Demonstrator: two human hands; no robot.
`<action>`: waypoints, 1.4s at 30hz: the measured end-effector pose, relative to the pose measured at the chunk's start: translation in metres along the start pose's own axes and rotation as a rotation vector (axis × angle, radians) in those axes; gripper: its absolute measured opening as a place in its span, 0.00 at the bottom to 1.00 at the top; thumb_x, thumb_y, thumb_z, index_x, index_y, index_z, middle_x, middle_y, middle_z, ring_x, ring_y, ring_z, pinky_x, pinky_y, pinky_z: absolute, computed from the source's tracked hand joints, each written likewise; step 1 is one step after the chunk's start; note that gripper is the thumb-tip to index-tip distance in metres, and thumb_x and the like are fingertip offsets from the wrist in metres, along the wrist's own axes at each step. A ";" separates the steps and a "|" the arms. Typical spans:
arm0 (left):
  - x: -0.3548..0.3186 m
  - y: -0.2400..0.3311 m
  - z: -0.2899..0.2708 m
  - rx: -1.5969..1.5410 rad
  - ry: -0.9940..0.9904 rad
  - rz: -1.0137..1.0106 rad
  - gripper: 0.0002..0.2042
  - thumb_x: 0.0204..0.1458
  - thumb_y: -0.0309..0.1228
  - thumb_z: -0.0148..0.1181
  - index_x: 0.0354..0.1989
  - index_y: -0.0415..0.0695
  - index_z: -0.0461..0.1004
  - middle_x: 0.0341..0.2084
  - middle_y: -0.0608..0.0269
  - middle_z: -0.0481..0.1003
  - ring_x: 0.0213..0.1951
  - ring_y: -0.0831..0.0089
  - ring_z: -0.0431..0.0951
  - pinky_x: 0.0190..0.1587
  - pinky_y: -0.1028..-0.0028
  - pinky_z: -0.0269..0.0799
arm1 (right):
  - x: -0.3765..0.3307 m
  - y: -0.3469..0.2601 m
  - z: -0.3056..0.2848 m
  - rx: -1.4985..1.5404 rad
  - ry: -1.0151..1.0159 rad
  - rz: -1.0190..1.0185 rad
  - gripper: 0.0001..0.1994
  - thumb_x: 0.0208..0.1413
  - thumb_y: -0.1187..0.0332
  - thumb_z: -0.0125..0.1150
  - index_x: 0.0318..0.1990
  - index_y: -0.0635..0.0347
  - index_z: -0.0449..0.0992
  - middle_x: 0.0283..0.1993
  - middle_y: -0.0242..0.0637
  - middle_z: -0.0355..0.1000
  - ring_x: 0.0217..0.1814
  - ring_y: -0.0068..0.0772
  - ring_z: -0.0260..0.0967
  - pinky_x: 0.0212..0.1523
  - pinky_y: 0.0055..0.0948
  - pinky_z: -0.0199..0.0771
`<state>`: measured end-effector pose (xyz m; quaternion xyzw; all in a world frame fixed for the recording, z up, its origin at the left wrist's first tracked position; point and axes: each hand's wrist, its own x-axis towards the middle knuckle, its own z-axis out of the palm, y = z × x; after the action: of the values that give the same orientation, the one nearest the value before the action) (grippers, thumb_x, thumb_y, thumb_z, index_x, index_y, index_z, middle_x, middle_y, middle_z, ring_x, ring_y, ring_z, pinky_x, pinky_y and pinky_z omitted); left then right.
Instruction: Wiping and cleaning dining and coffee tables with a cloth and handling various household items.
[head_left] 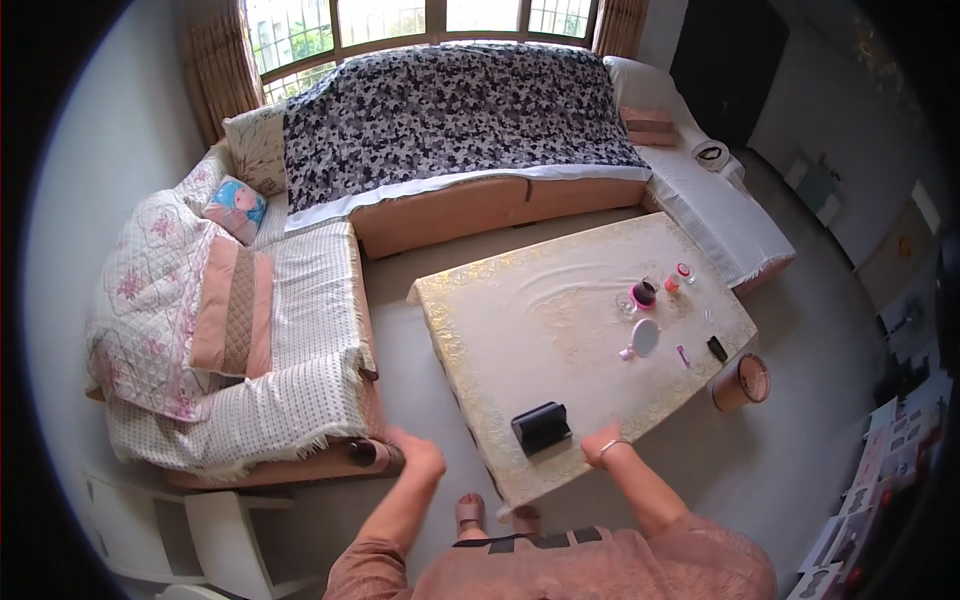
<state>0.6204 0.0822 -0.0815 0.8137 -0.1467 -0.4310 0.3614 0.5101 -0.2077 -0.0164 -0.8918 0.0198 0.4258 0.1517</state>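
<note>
My left hand [418, 455] is beside the front corner of the left sofa [300, 400], its fingers smeared by motion. Just left of it is a dark-ended, brownish rounded thing [363, 453]; whether I touch it cannot be told. My right hand [601, 441], with a bracelet on its wrist, is at the near edge of the cloth-covered table [540, 360]. Its fingers look curled in, and anything inside them is hidden. Close to its left stands a black, folded-looking case [541, 427].
On the table's right side are a round mirror [645, 338], a pink-rimmed dark item [643, 293], small jars [685, 270] and a black clip-like item [717, 348]. A brown bin [742, 383] stands beside the table. White chairs [220, 545] are at lower left.
</note>
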 end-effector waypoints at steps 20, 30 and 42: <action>0.203 -0.028 0.133 -0.527 0.007 -0.023 0.36 0.43 0.45 0.53 0.58 0.44 0.43 0.53 0.44 0.50 0.55 0.55 0.51 0.54 0.65 0.51 | 0.231 0.111 0.071 0.679 0.349 0.207 0.39 0.37 0.42 0.55 0.57 0.43 0.48 0.51 0.48 0.60 0.54 0.45 0.57 0.51 0.36 0.56; 0.198 -0.038 0.184 -0.340 0.313 0.044 0.24 0.46 0.37 0.52 0.48 0.37 0.55 0.46 0.42 0.55 0.48 0.52 0.59 0.50 0.66 0.55 | 0.207 0.092 0.072 0.676 0.510 0.072 0.30 0.33 0.50 0.64 0.44 0.49 0.59 0.38 0.44 0.67 0.41 0.45 0.65 0.41 0.33 0.65; 0.029 -0.046 0.116 -0.522 0.560 -0.009 0.19 0.46 0.33 0.52 0.44 0.39 0.59 0.39 0.50 0.62 0.44 0.58 0.63 0.47 0.69 0.58 | 0.134 -0.023 0.056 0.550 0.377 -0.323 0.22 0.41 0.57 0.59 0.44 0.52 0.63 0.38 0.42 0.68 0.40 0.41 0.67 0.39 0.31 0.67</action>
<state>0.5401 0.0452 -0.1743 0.7810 0.0760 -0.2161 0.5809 0.5569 -0.1573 -0.1465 -0.8721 0.0202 0.2036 0.4446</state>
